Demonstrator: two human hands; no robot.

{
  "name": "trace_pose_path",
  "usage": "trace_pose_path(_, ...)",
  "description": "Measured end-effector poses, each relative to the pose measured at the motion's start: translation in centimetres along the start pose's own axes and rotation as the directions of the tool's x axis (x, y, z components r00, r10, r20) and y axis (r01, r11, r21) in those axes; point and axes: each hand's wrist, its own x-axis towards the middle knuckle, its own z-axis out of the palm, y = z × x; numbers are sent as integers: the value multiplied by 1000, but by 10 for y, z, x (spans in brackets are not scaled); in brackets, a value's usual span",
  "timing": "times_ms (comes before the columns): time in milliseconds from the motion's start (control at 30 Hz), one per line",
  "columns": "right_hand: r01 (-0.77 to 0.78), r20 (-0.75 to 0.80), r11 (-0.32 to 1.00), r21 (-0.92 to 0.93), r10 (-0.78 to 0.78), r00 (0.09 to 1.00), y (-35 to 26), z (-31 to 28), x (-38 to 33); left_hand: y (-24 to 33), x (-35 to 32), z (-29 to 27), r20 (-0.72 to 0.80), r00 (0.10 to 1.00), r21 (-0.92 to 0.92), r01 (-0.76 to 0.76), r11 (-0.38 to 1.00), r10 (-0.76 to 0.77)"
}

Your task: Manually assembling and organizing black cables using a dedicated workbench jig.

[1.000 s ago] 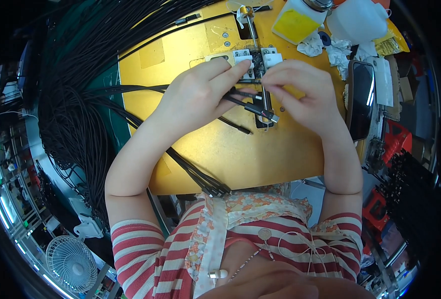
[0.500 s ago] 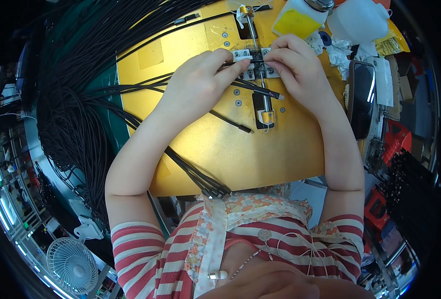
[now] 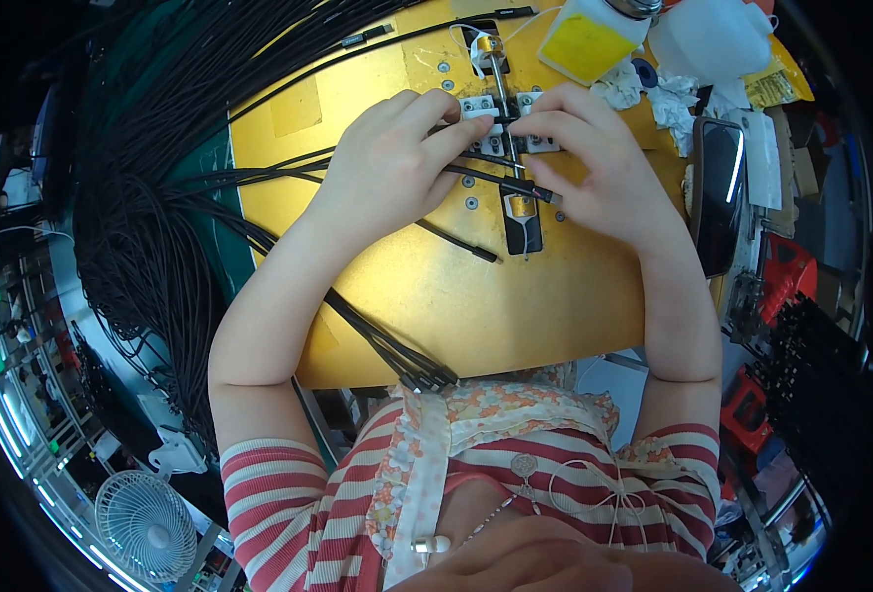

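Observation:
A small metal jig [image 3: 511,138] with white blocks is fixed to the yellow work board [image 3: 436,286]. My left hand [image 3: 387,168] pinches a thin black cable [image 3: 456,176] and presses its end against the jig's left white block. My right hand [image 3: 594,163] rests on the jig's right block, fingertips on the same cable at the centre rail. A brass-coloured fitting [image 3: 521,205] shows on the jig just below my hands. More black cables [image 3: 397,345] lie across the board under my left forearm.
A thick bundle of black cables [image 3: 150,197] hangs at the left. At the back right stand a yellow-filled plastic bottle [image 3: 589,39], a white container [image 3: 708,39] and crumpled tissue [image 3: 653,94]. A dark phone [image 3: 718,192] lies right of the board. A small white fan [image 3: 145,523] sits lower left.
Both hands have moved up the board from the jig's lower part to its white blocks, carrying the black cable with them and closing together over the rail.

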Motion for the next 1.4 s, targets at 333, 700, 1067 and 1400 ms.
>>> trace_pose_path(333, -42, 9, 953, 301, 42, 999, -1, -10, -4, 12, 2, -17, 83, 985, -32, 156, 987, -153)
trace_pose_path(700, -62, -64, 936, 346, 89, 994, -2, -8, -3, -1, -4, -22, 107, 986, -11, 130, 991, -128)
trace_pose_path(1067, 71, -57, 822, 565, -47, 997, -20, -12, -4, 35, 3, -69, 378, 924, -359, 199, 912, -53)
trace_pose_path(1400, 168, -100, 963, 212, -149, 984, -20, -8, -5, 29, 3, -33, 242, 969, -162, 101, 982, -60)
